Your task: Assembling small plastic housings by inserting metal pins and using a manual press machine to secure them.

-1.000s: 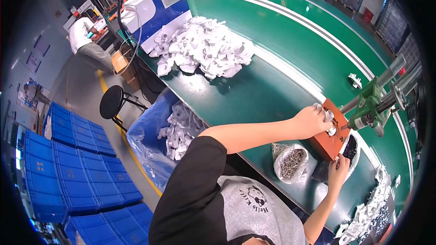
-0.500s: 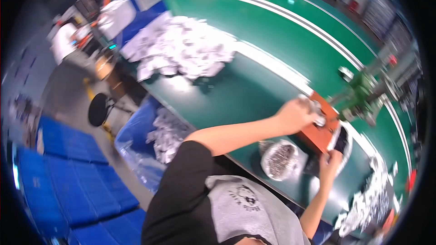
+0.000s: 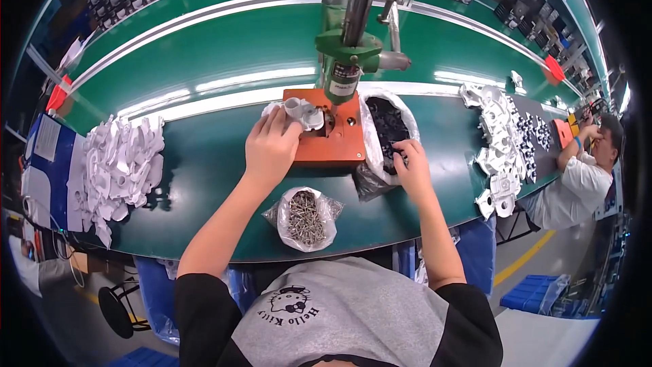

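My left hand (image 3: 270,146) is closed on a white plastic part (image 3: 307,115) with round openings, held at the left side of the orange fixture block (image 3: 331,144). Over the block stands a green press (image 3: 350,47) with a metal column. My right hand (image 3: 413,166) dips into a white-rimmed bag (image 3: 371,143) of small black parts (image 3: 388,126). Its thumb and fingers are pinched together; what lies between them is too small to make out. Nearer to me, an open clear bag (image 3: 324,239) holds many metal screws (image 3: 305,219).
White plastic parts are heaped at the left (image 3: 122,163), beside a blue bin (image 3: 51,156). More white parts (image 3: 499,143) and small black pieces (image 3: 536,136) lie at the right. A person (image 3: 577,177) sits beyond them. A green conveyor belt (image 3: 224,47) runs behind the bench.
The view has swung from the left side of the bench to face the press. The white part in my left hand is now at the block's left side; my right hand stays at the black-parts bag.
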Tool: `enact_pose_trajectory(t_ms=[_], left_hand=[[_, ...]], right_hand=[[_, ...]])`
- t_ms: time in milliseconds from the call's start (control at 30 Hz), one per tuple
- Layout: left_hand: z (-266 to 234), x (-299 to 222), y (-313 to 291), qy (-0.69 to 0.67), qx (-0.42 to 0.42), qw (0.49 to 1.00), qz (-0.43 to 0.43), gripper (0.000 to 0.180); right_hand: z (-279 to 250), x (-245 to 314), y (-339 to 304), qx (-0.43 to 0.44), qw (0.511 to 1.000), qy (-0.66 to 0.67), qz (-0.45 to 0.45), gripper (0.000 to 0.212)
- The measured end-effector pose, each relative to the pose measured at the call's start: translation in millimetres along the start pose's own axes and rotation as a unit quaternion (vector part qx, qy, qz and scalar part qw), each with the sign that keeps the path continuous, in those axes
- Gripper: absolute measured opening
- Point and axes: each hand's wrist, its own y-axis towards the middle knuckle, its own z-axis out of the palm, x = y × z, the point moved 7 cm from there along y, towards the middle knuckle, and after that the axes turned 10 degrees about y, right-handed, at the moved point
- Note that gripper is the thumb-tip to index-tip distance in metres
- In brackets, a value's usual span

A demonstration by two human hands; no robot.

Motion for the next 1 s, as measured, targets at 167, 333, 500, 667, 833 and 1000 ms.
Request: enact_pose_trajectory(t_ms=[167, 333, 500, 667, 833, 1000], left_hand=[[6, -21, 9, -0.016, -0.009, 1.0, 0.008, 0.014], [20, -24, 4, -0.025, -0.007, 0.999, 0.033, 0.012], [34, -24, -1, -0.077, 0.072, 0.994, 0.015, 0.016], [38, -24, -9, -0.093, 0.047, 0.994, 0.019, 0.018], [35, -25, -9, -0.11, 0.043, 0.993, -0.005, 0.018], [34, -22, -10, -0.115, 0.033, 0.993, -0.018, 0.015]], right_hand=[[10, 11, 2, 0.035, 0.998, -0.056, -0.007, 0.034], [16, -12, 3, 0.022, 0.999, -0.017, 0.046, 0.023], [10, -18, 6, -0.019, 0.998, 0.042, 0.043, 0.02], [2, -21, 9, -0.026, 0.993, 0.097, 0.063, 0.022], [5, 2, 31, -0.021, 0.943, 0.318, 0.1, 0.019], [40, 64, 74, 0.077, 0.975, 0.21, -0.011, 0.018]])
